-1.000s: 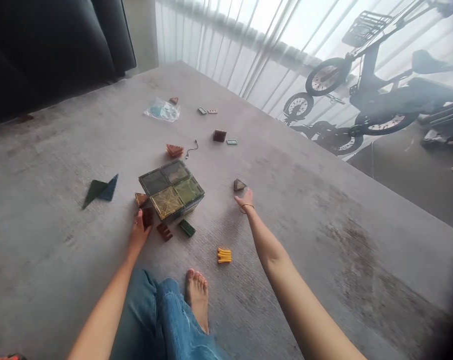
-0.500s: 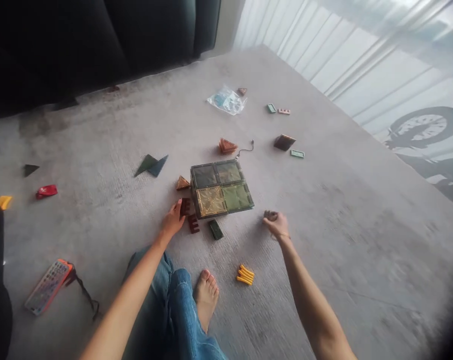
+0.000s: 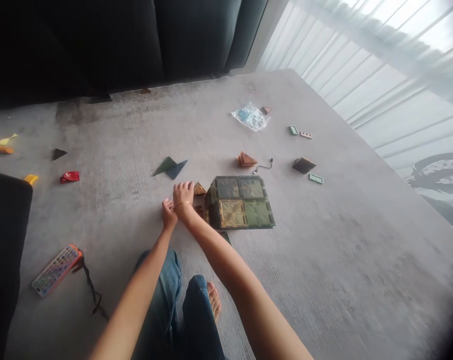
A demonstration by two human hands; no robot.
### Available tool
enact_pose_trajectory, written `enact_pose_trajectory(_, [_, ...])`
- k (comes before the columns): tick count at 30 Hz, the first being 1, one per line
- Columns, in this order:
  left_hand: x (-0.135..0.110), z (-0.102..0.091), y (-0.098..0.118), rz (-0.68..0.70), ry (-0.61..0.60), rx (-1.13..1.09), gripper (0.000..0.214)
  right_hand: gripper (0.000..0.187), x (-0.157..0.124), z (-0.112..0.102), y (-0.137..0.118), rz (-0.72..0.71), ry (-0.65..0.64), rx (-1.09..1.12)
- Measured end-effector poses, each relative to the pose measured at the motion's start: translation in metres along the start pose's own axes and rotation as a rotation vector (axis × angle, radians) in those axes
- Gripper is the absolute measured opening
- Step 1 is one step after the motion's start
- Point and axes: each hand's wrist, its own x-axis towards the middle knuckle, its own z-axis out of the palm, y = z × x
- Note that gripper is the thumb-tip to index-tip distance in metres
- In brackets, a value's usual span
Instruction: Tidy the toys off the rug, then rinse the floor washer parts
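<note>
My left hand point(image 3: 169, 214) and my right hand point(image 3: 183, 195) are side by side, low over the carpet. Both have their fingers curled downward, and whatever they hold is hidden. Right of them stands a box built of magnetic tiles point(image 3: 248, 202), its top made of several translucent grey, amber and green squares. An orange triangular tile piece point(image 3: 200, 188) lies just beyond my right hand, against the box's left side. Between hand and box, a dark red notched piece point(image 3: 199, 210) shows in part. My right forearm partly covers a dark green piece point(image 3: 226, 237) by the box's near edge.
Green and blue triangle tiles point(image 3: 171, 167) lie farther left. Beyond the box are stacked orange triangles point(image 3: 246, 160), a short cable point(image 3: 264, 166) and a plastic bag point(image 3: 251, 116). A phone point(image 3: 57, 270) with a strap lies near left. A dark sofa point(image 3: 99, 45) lines the back.
My right hand has crossed from the box's right side to its left, beside my left hand. My left hand has drawn away from the dark red pieces. The view has shifted left.
</note>
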Motion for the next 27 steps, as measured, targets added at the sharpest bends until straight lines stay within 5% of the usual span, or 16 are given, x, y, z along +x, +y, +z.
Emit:
enact_pose_trajectory(3, [0.034,-0.007,-0.015,-0.055,0.083,-0.003,0.06,0.03,0.045,-0.002,0.021,0.078,-0.135,-0.131])
enact_pose_trajectory(7, [0.095,-0.009,-0.02,0.023,0.05,0.014,0.067,0.033,0.043,0.02,0.038,0.059,-0.176,-0.173])
enact_pose_trajectory(12, [0.153,0.006,-0.011,0.29,-0.105,0.122,0.064,0.044,0.03,0.051,0.037,0.073,0.176,0.025])
enact_pose_trajectory(16, [0.166,0.036,0.021,0.44,-0.262,0.027,0.056,0.065,0.019,0.062,0.036,0.24,0.245,0.268])
enact_pose_trajectory(20, [0.169,0.075,0.067,0.559,-0.459,0.017,0.07,0.08,-0.04,0.094,0.029,0.134,0.223,0.447])
enact_pose_trajectory(24, [0.17,0.099,0.092,0.48,-0.656,0.115,0.076,0.074,-0.102,0.135,0.029,0.074,0.021,0.448])
enact_pose_trajectory(27, [0.161,0.093,0.093,0.432,-0.617,0.038,0.07,0.07,-0.117,0.148,0.04,0.096,-0.057,0.41])
